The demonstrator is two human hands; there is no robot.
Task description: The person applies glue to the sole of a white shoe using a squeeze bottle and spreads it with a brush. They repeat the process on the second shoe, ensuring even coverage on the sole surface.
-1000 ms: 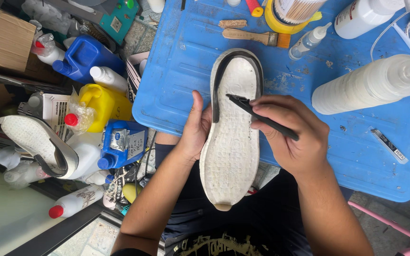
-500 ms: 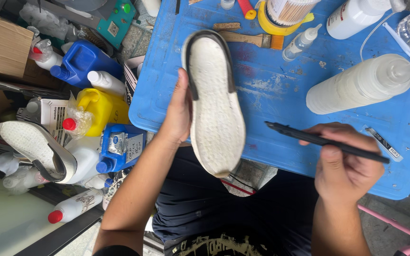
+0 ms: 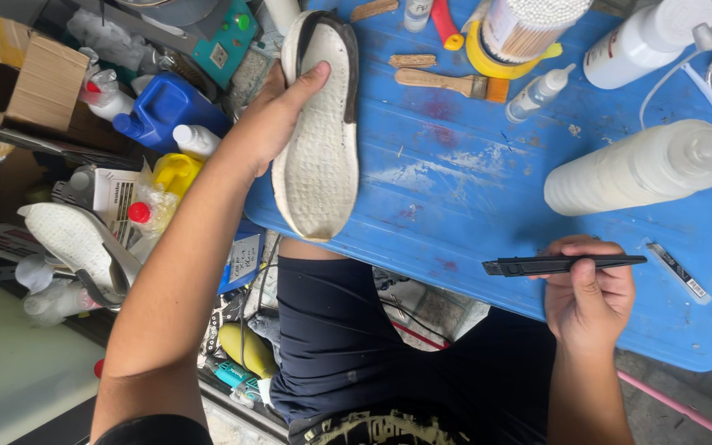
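Left hand: the left hand (image 3: 278, 115) is wrapped around the side of a white shoe sole (image 3: 316, 132), thumb laid across the textured underside, so the sole is held firmly, sole side up.
Sole position: the shoe sole is held at the left edge of the blue table (image 3: 455, 165), its toe pointing away from the body and its heel end hanging over the table's near edge; whether it rests on the tabletop cannot be told.
Right hand: the right hand (image 3: 588, 292) is closed around a slim black utility knife (image 3: 562, 264), which is held level, well apart from the sole, just above the table's near edge.
Blade: whether the blade is extended cannot be told.
Dark rim: a black strip is seen along the far and right edge of the sole.
Grip advice: the sole is best kept braced with the thumb and fingers clear of any line the knife would follow.
Knife advice: the knife is best kept pointed away from the holding hand and from the lap below.
Nearby clutter: a large white squeeze bottle (image 3: 640, 169) lies just beyond the knife, and a loose blade strip (image 3: 679, 272) lies to its right; both are best left undisturbed.
Second sole: another white sole (image 3: 72, 243) is seen among bottles beside the table, at the left.
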